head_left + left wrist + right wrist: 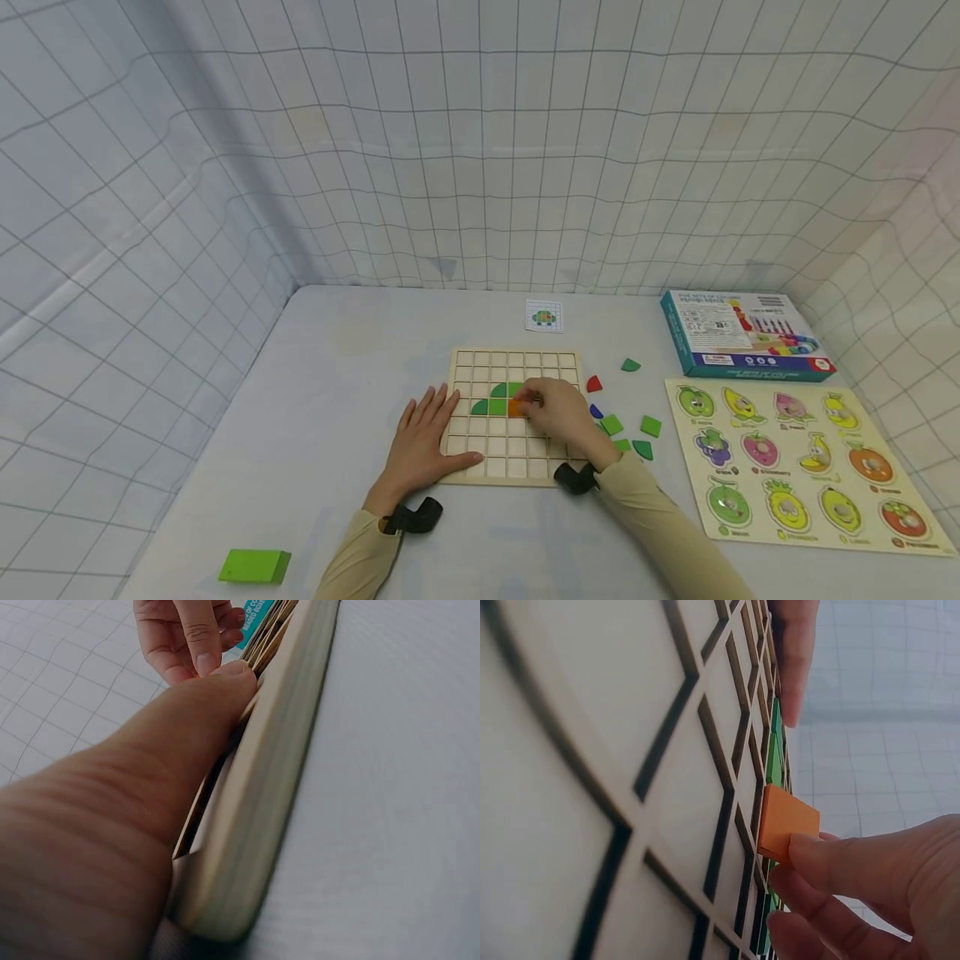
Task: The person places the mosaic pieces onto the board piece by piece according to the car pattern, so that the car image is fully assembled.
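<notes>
A wooden grid board (468, 446) lies on the table, with light and dark green tiles (497, 407) set in some of its squares. My right hand (558, 410) pinches an orange square tile (787, 817) between thumb and fingers. In the right wrist view the tile is tilted, one edge at the board's grid beside the green tiles. My left hand (423, 446) rests with fingers spread on the board's left edge, its thumb (217, 694) lying over the near edge in the left wrist view.
Loose green, red and blue pieces (651, 426) lie right of the board. A small pattern card (544, 317) lies behind it. Farther right are a game box (750, 333) and a fruit puzzle board (810, 533). A green block (255, 566) sits at the front left.
</notes>
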`<state>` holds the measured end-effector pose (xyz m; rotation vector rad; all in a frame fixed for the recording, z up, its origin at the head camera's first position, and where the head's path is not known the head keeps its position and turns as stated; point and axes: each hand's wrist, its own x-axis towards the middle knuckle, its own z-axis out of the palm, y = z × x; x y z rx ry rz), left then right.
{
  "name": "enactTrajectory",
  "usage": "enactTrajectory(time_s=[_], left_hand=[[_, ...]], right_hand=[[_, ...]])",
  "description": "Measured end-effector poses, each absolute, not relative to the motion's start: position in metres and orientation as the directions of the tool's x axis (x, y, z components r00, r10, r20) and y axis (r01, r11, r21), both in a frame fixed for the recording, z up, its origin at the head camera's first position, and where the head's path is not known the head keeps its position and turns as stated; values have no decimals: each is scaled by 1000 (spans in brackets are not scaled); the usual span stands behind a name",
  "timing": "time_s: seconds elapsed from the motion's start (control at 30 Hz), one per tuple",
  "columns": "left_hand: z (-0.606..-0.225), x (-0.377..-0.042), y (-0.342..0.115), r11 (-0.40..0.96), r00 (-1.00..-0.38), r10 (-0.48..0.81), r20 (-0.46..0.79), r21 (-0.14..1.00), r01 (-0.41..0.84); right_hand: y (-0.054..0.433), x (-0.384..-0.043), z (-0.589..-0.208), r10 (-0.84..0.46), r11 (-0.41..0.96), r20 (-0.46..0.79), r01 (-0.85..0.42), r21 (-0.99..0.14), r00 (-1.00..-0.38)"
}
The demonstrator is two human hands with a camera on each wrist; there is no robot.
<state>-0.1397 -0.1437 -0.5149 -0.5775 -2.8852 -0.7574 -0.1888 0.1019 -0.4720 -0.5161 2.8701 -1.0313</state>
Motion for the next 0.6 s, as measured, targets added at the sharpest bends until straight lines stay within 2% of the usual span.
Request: enactTrajectory(time_s=[0.6], left_hand=[[-516,-140,-144,800,-921,337,194,457,389]], right_hand=[[103,-187,-476,-318,741,93,-309,-596,-944]])
